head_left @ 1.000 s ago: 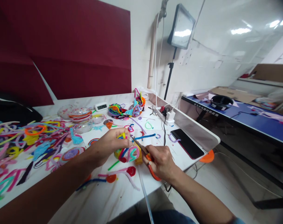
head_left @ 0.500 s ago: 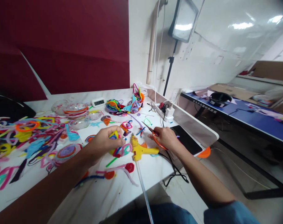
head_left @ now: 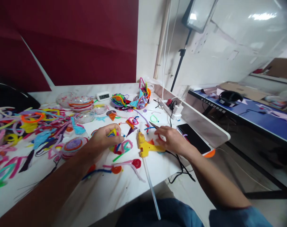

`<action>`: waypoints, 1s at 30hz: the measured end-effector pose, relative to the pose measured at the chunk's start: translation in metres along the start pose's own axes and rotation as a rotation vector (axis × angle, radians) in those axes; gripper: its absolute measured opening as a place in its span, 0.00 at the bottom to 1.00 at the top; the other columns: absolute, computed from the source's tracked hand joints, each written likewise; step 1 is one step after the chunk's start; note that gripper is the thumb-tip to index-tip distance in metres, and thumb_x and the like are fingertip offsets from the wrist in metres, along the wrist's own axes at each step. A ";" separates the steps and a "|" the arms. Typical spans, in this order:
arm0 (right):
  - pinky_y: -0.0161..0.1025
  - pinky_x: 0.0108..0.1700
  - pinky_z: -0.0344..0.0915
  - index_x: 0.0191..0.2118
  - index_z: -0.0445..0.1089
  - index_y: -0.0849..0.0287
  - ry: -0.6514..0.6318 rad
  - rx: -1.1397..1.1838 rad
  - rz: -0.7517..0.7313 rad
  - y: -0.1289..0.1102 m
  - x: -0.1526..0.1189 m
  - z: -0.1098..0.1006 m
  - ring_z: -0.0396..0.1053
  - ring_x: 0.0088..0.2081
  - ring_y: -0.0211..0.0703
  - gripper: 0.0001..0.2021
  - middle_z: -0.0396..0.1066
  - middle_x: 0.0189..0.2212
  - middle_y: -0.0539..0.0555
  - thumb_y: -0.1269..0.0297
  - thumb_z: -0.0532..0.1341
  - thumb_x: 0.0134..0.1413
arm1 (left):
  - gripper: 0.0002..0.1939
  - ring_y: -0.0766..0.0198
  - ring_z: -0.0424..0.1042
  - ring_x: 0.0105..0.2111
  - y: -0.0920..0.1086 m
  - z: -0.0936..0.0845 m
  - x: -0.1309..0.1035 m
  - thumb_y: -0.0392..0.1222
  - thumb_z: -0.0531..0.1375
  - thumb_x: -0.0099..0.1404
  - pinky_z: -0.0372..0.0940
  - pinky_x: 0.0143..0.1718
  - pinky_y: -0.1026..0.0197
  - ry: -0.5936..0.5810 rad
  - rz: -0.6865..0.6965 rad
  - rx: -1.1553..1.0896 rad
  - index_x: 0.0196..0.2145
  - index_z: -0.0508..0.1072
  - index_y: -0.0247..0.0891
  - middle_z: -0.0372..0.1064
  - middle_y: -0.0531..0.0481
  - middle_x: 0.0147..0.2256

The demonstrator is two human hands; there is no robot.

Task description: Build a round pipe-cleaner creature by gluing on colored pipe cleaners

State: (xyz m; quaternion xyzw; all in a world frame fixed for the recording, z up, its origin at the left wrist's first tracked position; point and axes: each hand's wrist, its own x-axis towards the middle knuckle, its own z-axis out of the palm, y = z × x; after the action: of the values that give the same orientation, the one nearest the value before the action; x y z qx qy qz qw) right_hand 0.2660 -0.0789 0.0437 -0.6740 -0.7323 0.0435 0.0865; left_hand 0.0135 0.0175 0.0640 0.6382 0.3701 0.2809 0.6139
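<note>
My left hand is closed on a small piece of yellow and blue pipe cleaner, pinched between thumb and fingers. My right hand is wrapped round the scissors, whose dark blades point up and left; the handles are mostly hidden by the fingers. A yellow glue gun lies on the table between my hands, a clear glue stick sticking out toward me. Just below my left hand is a pink and green coiled shape. A red coil on a pink strip lies nearer me.
Loose pipe cleaners cover the table's left side. Behind are clear bowls, a white clock and colourful bundles. A power strip and black phone lie along the right edge.
The whole view has shifted, so things appear further right. My right hand still has the scissors, its fingers now covering more of the handles. My left hand keeps its pinch.
</note>
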 end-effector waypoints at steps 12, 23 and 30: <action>0.47 0.46 0.62 0.45 0.70 0.68 -0.075 -0.166 -0.123 -0.036 -0.001 0.031 0.66 0.42 0.55 0.16 0.69 0.41 0.63 0.69 0.59 0.49 | 0.13 0.70 0.56 0.23 0.001 -0.004 -0.005 0.43 0.66 0.49 0.52 0.24 0.65 -0.059 0.118 -0.029 0.26 0.64 0.38 0.58 0.58 0.23; 0.36 0.32 0.62 0.42 0.66 0.58 0.217 0.625 -0.053 -0.012 -0.018 0.002 0.65 0.31 0.40 0.16 0.66 0.34 0.52 0.71 0.61 0.43 | 0.14 0.69 0.55 0.21 0.001 -0.005 -0.004 0.45 0.66 0.47 0.50 0.23 0.65 -0.058 0.105 -0.046 0.26 0.64 0.39 0.56 0.58 0.21; 0.38 0.27 0.64 0.45 0.71 0.55 0.111 1.258 -0.132 -0.003 -0.039 -0.003 0.66 0.29 0.43 0.22 0.68 0.37 0.57 0.49 0.67 0.45 | 0.14 0.69 0.54 0.22 0.000 -0.005 -0.004 0.45 0.66 0.46 0.50 0.23 0.65 -0.048 0.114 -0.009 0.25 0.64 0.38 0.56 0.57 0.22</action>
State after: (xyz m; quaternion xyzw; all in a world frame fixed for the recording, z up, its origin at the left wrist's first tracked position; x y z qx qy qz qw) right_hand 0.2669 -0.1177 0.0448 -0.4488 -0.6010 0.4250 0.5066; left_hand 0.0069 0.0173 0.0652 0.6620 0.3170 0.3018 0.6085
